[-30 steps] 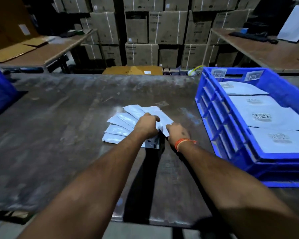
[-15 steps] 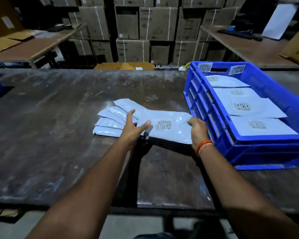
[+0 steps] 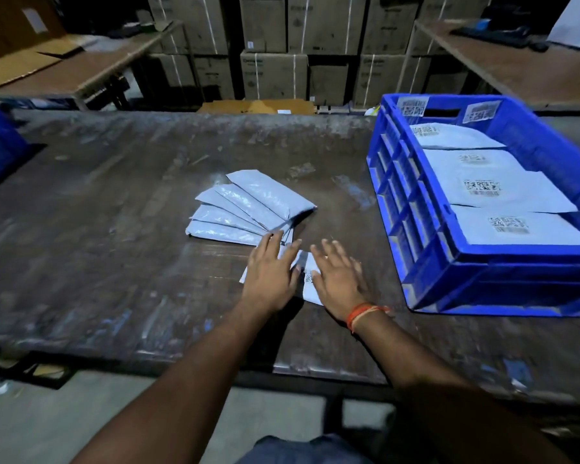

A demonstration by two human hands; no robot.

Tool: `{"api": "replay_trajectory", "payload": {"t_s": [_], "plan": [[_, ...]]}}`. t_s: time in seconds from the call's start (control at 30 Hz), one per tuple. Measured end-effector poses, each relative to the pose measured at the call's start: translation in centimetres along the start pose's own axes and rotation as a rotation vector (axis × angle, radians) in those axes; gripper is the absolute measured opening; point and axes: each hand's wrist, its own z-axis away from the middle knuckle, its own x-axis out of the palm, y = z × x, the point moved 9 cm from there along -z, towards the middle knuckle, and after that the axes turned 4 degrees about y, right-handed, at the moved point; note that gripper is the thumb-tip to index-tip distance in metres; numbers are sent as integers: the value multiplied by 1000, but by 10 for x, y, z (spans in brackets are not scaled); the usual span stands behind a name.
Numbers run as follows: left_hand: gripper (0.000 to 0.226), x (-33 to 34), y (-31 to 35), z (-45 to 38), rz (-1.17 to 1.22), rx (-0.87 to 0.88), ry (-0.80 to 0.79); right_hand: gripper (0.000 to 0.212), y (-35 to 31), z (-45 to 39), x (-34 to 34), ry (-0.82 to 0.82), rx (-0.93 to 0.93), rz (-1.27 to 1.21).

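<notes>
Both hands flat, palms down, fingers straight and slightly spread, side by side with a narrow gap. Left hand [image 3: 271, 272] and right hand [image 3: 339, 279] both press on one grey pouch [image 3: 311, 289] lying flat on the bench [image 3: 114, 236]. Most of the pouch is covered: only a strip with a printed code shows in the gap, plus a corner poking out left of the left hand.

Fanned stack of pouches [image 3: 248, 209] sits just beyond the left hand, and that hand's fingertips overlap its near corner. Can't tell if the pressed pouch touches the stack.

Blue crate [image 3: 482, 259] is right of the right hand, near but apart, with flat coded mailers [image 3: 529, 232] inside. Orange thread [image 3: 365, 312] on the right wrist. Cardboard boxes [image 3: 272, 73] well beyond both hands, past the bench's far edge.
</notes>
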Motion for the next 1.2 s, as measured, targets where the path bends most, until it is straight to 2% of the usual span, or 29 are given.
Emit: {"api": "replay_trajectory", "payload": {"t_s": [0.07, 0.13, 0.37, 0.5, 0.6, 0.7, 0.8, 0.87, 0.9, 0.97, 1.0, 1.07, 1.1, 1.13, 1.2], "plan": [[58, 23, -8, 9, -19, -56, -179, 73, -4, 7, 13, -72, -66, 81], [57, 37, -19, 22, -62, -78, -265, 79, 0, 12, 18, -96, -91, 108], [57, 27, -58, 39, -72, -322, -218, 82, 26, 21, 13, -116, 55, 122], [59, -3, -69, 44, -163, -555, -68, 65, 28, 34, 4, -122, 172, 188], [54, -3, -60, 41, -73, -642, -135, 53, 9, 50, -10, -27, 209, 228], [55, 9, -47, 20, 58, -568, -169, 33, -19, 61, -23, 33, 135, 217], [73, 13, -25, -14, 126, -360, -190, 18, -44, 70, -44, 199, -27, 140], [81, 13, -5, -40, 135, -178, -218, 20, -37, 70, -37, 110, 53, -147], [84, 16, 4, -51, 178, -91, -239, 24, -36, 70, -26, -1, 92, -320], [84, 18, 33, -65, 362, 78, -286, 24, -40, 74, -5, -199, 188, -680], [80, 16, 44, -69, 450, 120, -274, 21, -40, 77, 3, -243, 297, -905], [67, 5, 49, -77, 561, 77, -148, 23, -30, 85, 10, -241, 544, -1205], [59, -1, 43, -77, 556, -1, -57, 24, -16, 85, 8, -166, 606, -1216], [54, -4, 33, -74, 488, -102, 10, 23, 3, 83, 3, -73, 619, -1130], [50, 0, 16, -52, 246, -267, -28, 23, 39, 72, -16, 99, 561, -834]]}}
